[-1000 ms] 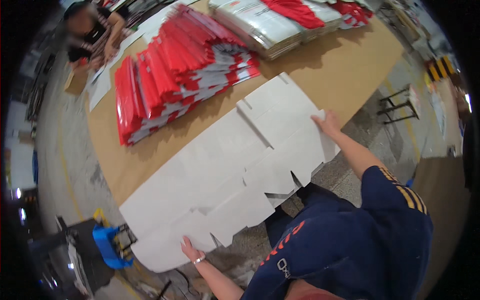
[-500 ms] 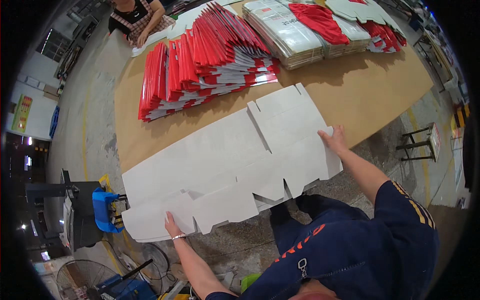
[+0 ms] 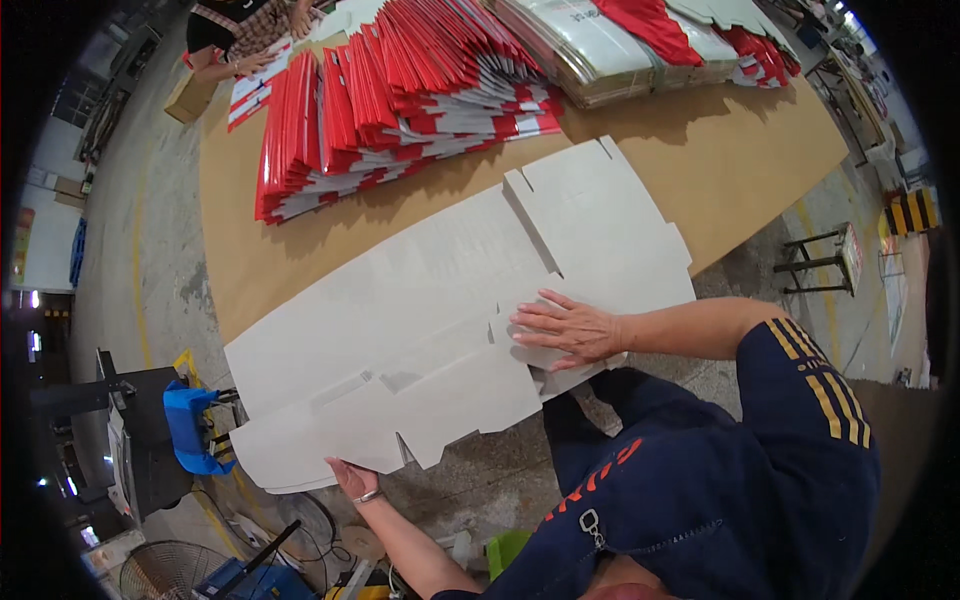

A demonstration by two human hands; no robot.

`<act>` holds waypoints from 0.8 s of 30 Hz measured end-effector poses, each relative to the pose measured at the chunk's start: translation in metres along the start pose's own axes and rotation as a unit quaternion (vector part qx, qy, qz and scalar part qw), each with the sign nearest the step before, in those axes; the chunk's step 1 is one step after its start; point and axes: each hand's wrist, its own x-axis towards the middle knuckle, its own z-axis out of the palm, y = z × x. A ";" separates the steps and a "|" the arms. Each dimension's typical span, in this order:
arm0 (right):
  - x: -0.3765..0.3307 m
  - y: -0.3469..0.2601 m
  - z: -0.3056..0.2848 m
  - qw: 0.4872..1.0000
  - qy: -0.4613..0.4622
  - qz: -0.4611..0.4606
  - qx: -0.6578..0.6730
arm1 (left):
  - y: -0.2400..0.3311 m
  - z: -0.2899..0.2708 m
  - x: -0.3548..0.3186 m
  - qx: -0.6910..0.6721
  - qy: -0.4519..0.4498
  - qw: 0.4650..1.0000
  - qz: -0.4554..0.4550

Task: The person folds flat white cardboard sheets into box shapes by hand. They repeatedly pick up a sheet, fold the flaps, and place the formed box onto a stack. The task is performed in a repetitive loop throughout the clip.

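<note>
A large white die-cut cardboard sheet lies across the near side of the table, with slots, notched flaps and a folded strip along its front. Part of it overhangs the table edge toward me. My left hand pinches its near edge at the left, some of its fingers hidden by the board. Flat on the sheet's front flap, right of the middle, rests my right hand with fingers spread. Whether more sheets lie beneath it I cannot tell for sure.
Behind the sheet, the brown-topped table bears a fanned pile of red-and-white folded cartons and tied white bundles under red cloth. Another person's hands work at the far left. A stool stands right; a fan lower left.
My right hand has left the sheet's right edge and moved left onto its front flap, which now lies flatter. My left hand stays at the near edge. The other person's hands have shifted.
</note>
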 end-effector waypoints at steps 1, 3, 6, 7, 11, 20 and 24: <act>-0.001 0.004 0.006 1.000 -0.010 -0.004 -0.005 | -0.005 0.001 0.000 -0.002 -0.009 1.000 0.003; 0.005 0.008 0.015 1.000 -0.019 -0.021 -0.013 | -0.007 0.011 -0.002 0.004 -0.024 1.000 0.019; 0.006 0.012 0.015 0.999 -0.018 -0.036 -0.024 | -0.014 0.014 -0.006 0.012 0.101 0.995 0.012; 0.008 0.010 0.018 0.999 -0.017 -0.036 -0.022 | -0.012 0.016 -0.006 0.073 0.127 0.989 0.007; 0.003 0.011 0.016 0.999 -0.009 -0.037 -0.017 | -0.006 0.049 0.003 0.223 0.195 0.955 0.022; -0.022 0.027 0.022 0.996 0.076 -0.050 -0.025 | -0.006 0.314 -0.029 0.646 0.239 0.699 0.191; -0.033 0.031 0.029 0.993 0.101 -0.059 -0.026 | -0.083 0.442 -0.052 0.794 0.186 0.550 0.180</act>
